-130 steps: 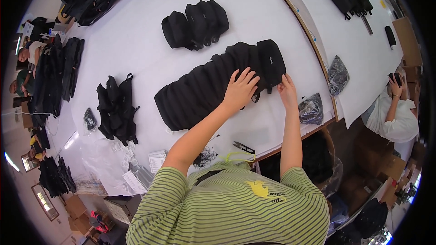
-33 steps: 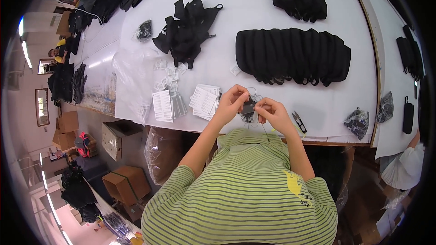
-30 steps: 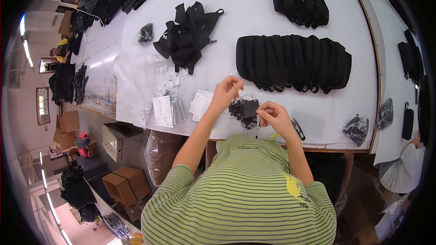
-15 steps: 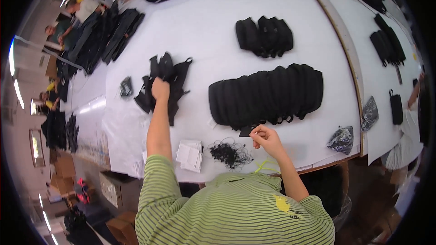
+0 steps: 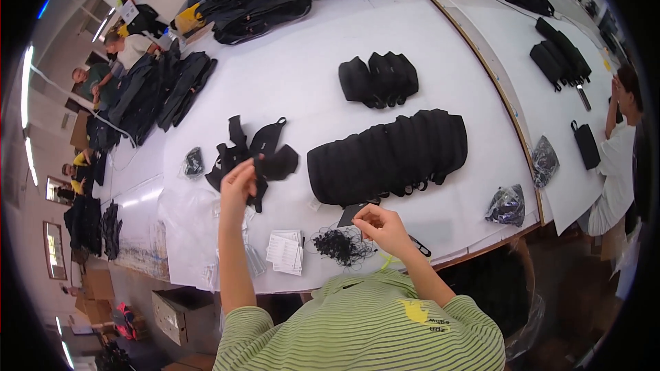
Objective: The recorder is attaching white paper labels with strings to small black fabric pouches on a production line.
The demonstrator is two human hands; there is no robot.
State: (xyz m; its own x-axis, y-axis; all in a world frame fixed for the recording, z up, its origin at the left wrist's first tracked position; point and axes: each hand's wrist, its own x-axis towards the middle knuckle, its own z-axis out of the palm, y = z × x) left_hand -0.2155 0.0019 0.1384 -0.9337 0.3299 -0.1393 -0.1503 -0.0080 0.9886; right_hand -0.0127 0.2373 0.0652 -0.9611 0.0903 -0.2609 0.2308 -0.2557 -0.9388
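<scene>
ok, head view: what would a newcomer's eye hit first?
Probably the long row of black pouches across the middle of the white table, with a smaller black bunch just beyond it. Next, the hands: the left hand grips a black piece at a loose heap, and the right hand pinches a dark card by the row's near side. Nearer still, a black string tangle lies right of white slips.

Left hand (image 5: 239,180) grips black pouch (image 5: 279,163); right hand (image 5: 383,226) pinches dark card (image 5: 349,216).
</scene>
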